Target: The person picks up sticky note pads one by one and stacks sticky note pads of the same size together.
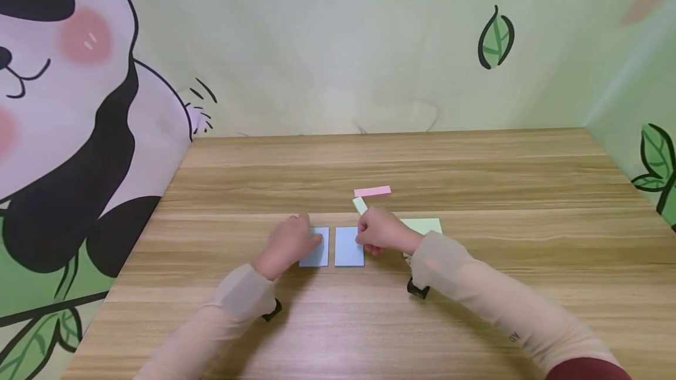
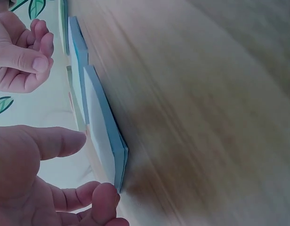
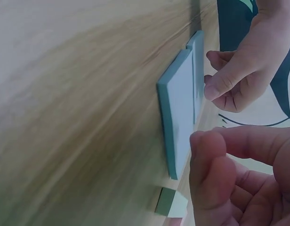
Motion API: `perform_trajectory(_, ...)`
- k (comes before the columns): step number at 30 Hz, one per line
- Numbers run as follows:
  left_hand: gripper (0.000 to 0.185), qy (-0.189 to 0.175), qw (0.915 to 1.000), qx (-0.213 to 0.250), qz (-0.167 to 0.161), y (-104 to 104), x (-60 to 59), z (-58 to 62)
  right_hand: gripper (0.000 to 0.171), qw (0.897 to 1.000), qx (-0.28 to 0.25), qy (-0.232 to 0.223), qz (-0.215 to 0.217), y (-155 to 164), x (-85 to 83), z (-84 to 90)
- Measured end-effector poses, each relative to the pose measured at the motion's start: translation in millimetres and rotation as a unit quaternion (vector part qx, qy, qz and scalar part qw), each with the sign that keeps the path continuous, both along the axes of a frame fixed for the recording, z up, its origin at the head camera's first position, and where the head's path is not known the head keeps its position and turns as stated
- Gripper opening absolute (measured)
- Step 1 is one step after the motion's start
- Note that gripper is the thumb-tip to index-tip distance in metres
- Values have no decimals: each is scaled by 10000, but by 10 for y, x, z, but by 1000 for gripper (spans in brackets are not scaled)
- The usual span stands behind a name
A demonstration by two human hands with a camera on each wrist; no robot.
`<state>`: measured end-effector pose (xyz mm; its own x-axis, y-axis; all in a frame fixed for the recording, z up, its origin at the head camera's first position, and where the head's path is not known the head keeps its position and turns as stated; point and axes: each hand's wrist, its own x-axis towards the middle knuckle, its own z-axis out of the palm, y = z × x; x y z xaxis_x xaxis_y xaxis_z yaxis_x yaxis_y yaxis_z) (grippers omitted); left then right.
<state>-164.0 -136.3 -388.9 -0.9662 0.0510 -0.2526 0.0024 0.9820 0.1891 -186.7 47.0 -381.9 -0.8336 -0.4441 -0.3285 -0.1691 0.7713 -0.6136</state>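
While both forearms in pale sleeves lie on the light wooden table (image 1: 475,180), the left hand (image 1: 287,243) hovers over the left blue rectangular sticky-note pad (image 1: 317,249), its fingers loosely curled, thumb apart from them, gripping nothing. Just beside it, across a narrow gap, lies the right blue rectangular sticky-note pad (image 1: 348,246). At that pad's right edge is the right hand (image 1: 381,231), fingers curled with thumb and forefinger close together; whether they pinch anything I cannot tell. A small pale green strip (image 1: 360,205) sits behind this hand, a pink paper strip (image 1: 372,191) farther back, and a pale green square pad (image 1: 425,226) to the right.
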Motion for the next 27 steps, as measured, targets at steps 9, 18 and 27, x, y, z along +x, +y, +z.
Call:
perform_trajectory(9, 53, 83, 10000, -33, -9, 45, 1, -48, 21, 9997, 77, -204, -72, 69, -15, -65)
perform_trajectory(18, 59, 1, 9998, -200, 54, 89, -35, -54, 16, 9995, 205, -230, -3, 101, -23, -86)
perform_trajectory(27, 54, -36, 9999, -123, 49, 116, -62, -62, 25, 9994, 287, -166, 138, 101, -26, -104)
